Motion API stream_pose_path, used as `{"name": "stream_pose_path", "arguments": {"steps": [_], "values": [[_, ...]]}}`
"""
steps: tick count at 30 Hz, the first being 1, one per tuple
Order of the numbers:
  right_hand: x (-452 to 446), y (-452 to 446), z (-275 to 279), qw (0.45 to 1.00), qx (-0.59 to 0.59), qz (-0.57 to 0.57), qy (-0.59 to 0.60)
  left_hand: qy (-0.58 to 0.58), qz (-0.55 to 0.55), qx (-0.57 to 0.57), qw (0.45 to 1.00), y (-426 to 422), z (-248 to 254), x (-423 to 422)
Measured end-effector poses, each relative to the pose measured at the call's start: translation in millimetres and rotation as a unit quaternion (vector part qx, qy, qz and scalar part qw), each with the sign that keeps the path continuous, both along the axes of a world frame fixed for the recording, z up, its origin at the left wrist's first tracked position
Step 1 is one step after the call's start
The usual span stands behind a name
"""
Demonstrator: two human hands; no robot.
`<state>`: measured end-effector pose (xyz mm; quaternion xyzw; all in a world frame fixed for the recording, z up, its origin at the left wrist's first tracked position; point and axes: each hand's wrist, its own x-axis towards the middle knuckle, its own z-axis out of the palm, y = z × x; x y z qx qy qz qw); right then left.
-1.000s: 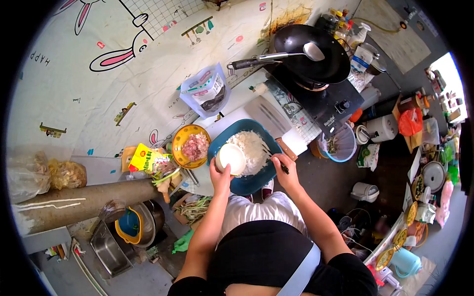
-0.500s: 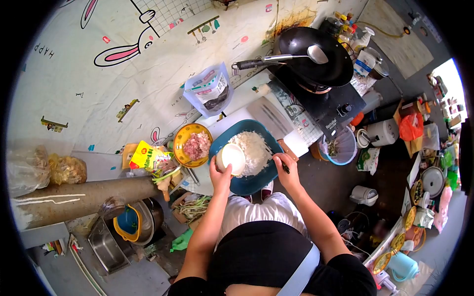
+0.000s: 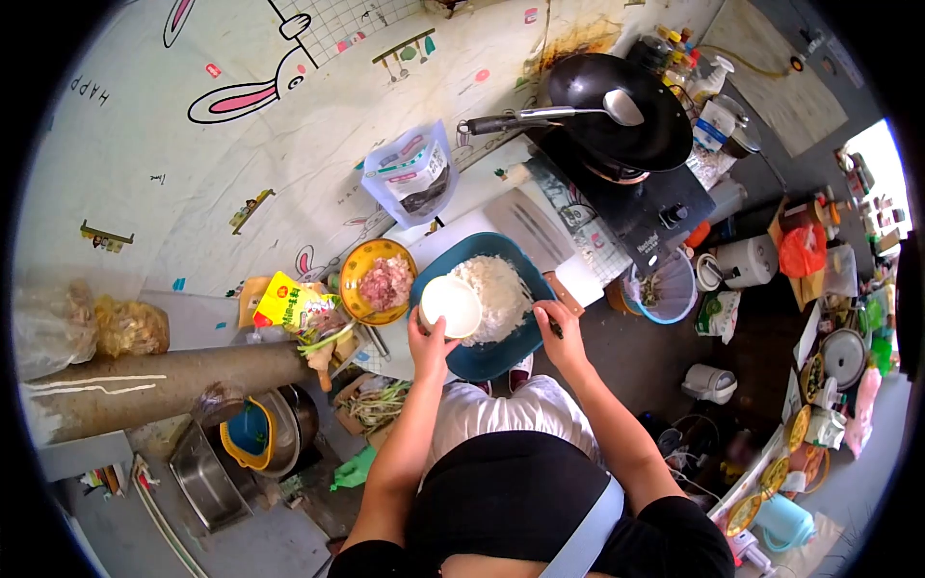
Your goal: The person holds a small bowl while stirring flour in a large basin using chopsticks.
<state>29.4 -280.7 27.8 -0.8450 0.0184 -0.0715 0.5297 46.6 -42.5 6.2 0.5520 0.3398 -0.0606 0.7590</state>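
Observation:
A blue basin (image 3: 469, 363) with a heap of white flour (image 3: 498, 297) stands in front of my body. My left hand (image 3: 431, 345) grips a small white bowl (image 3: 451, 305) by its near side, thumb at the rim, over the left part of the basin. Whether the bowl holds liquid I cannot tell. At the basin's right rim, my right hand (image 3: 562, 332) is closed around thin dark chopsticks (image 3: 556, 328); their far ends reach toward the flour. Left of the basin sits a yellow patterned bowl (image 3: 352, 279) with minced meat (image 3: 385, 283).
Behind the basin lies a cleaver (image 3: 528, 226) with a wooden handle. A wok (image 3: 588, 87) with a spatula (image 3: 621, 108) rests on the black stove (image 3: 665, 207). A stand-up pouch (image 3: 412, 178), a yellow seasoning packet (image 3: 286, 301) and scallions (image 3: 328, 339) are nearby.
The white bowl has shifted slightly and its opening now faces up toward me more fully. My right hand stays at the basin's right rim. The whole view has moved a little.

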Motion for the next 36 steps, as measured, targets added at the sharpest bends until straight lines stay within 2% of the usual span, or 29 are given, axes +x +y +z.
{"name": "stream_pose_path", "arguments": {"steps": [8, 10, 12, 15, 18, 22, 23, 26, 28, 30, 33, 36], "values": [[-3.5, 25.0, 3.1, 0.995, 0.027, 0.096, 0.028, 0.002, 0.021, -0.040, 0.999, 23.2, 6.3, -16.4], [2.8, 21.2, 1.9, 0.997, 0.023, 0.074, -0.013, 0.003, 0.025, -0.041, 0.999, 26.9, 9.7, -20.9], [8.1, 16.3, 2.5, 0.998, -0.006, 0.056, 0.003, 0.009, 0.031, -0.045, 0.998, 28.7, 12.2, -25.0], [6.5, 20.7, -8.2, 0.996, -0.042, 0.071, -0.026, -0.004, 0.028, -0.042, 0.999, 30.1, 14.9, -29.9], [-0.8, 33.3, -4.6, 0.989, -0.015, 0.145, -0.004, 0.002, 0.040, -0.065, 0.997, 33.3, 9.8, -33.5], [12.2, 24.0, 2.1, 0.993, -0.044, 0.098, -0.058, 0.002, 0.044, -0.068, 0.997, 35.2, 8.6, -37.5], [13.8, 19.7, 5.9, 0.996, -0.049, 0.077, -0.017, 0.000, 0.043, -0.070, 0.997, 35.3, 8.4, -37.6], [4.3, 16.6, -14.3, 0.995, -0.039, 0.089, -0.023, 0.001, 0.047, -0.068, 0.997, 34.7, 7.6, -37.6], [-4.8, 25.0, -10.2, 0.988, -0.015, 0.155, -0.016, 0.003, 0.048, -0.067, 0.997, 33.3, 7.7, -38.0], [-5.2, 28.2, -3.9, 0.991, 0.012, 0.129, -0.011, 0.004, 0.045, -0.068, 0.997, 34.1, 7.8, -38.2], [2.3, 21.7, 2.8, 0.997, -0.011, 0.077, -0.009, 0.002, 0.046, -0.062, 0.997, 34.4, 7.6, -40.7], [-0.2, 23.7, -6.1, 0.991, -0.025, 0.127, -0.034, -0.003, 0.040, -0.065, 0.997, 36.6, 7.3, -41.0]]}}
